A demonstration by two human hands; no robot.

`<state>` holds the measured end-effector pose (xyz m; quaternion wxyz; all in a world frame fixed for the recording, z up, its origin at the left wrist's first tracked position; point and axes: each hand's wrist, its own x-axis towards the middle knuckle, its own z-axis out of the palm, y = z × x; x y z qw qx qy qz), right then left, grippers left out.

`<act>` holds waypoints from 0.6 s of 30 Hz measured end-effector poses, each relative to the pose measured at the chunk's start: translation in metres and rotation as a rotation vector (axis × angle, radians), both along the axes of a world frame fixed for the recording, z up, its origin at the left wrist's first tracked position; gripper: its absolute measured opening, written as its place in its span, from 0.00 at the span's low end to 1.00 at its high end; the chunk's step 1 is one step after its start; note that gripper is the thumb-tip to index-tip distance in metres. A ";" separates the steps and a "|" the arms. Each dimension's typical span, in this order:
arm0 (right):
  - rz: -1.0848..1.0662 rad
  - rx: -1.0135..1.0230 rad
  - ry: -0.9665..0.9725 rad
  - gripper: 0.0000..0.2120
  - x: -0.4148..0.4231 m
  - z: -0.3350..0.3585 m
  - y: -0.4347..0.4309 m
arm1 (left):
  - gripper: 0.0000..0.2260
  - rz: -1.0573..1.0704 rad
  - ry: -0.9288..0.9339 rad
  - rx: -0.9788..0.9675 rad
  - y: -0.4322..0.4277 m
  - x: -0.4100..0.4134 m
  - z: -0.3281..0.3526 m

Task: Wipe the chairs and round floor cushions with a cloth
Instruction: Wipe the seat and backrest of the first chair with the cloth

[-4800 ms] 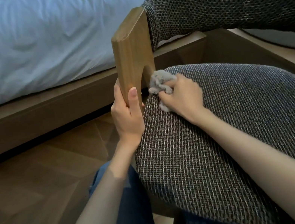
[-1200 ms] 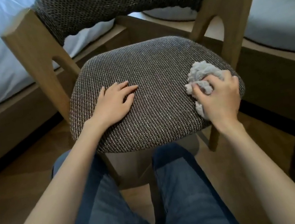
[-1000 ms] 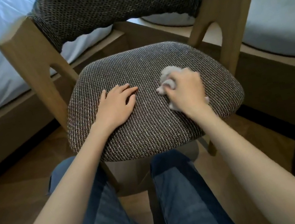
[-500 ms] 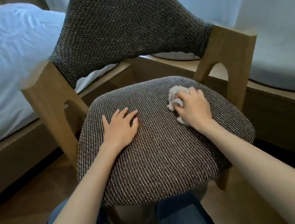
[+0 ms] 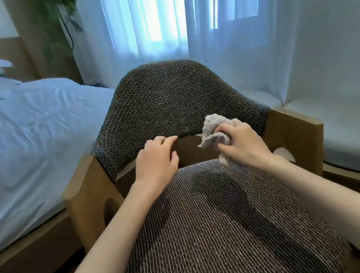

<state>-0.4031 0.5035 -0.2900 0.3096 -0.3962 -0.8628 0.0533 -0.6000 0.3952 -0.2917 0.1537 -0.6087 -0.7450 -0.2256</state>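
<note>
Bed [image 5: 19, 145]: fills the left of the frame, close beside your chair.
Chair [image 5: 214, 226]: seat at bottom centre, backrest [image 5: 172, 99] at centre, with an open gap between them.
Left hand [image 5: 157, 162]: loosely bent and empty, fingertips at the backrest's lower edge.
Right hand [image 5: 242, 142]: clenches the bunched cloth [image 5: 214, 130], right of centre, before the backrest.

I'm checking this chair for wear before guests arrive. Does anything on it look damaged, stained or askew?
Nothing looks damaged or askew. The only oddity is a darker band across the seat, below the right hand gripping the cloth; it could be shadow or damp, I cannot tell. The backrest weave looks intact.
</note>
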 end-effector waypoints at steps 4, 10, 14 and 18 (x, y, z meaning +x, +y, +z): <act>-0.012 0.128 0.069 0.11 -0.024 0.051 0.037 | 0.22 0.010 0.059 0.072 0.033 -0.021 0.049; 0.017 0.199 0.179 0.12 -0.072 0.101 0.093 | 0.25 0.047 0.117 0.054 0.086 -0.061 0.097; 0.000 0.252 0.164 0.16 -0.108 0.115 0.134 | 0.26 0.058 0.198 0.048 0.122 -0.091 0.100; -0.009 0.279 0.085 0.20 -0.138 0.120 0.172 | 0.28 0.108 0.151 0.059 0.149 -0.117 0.086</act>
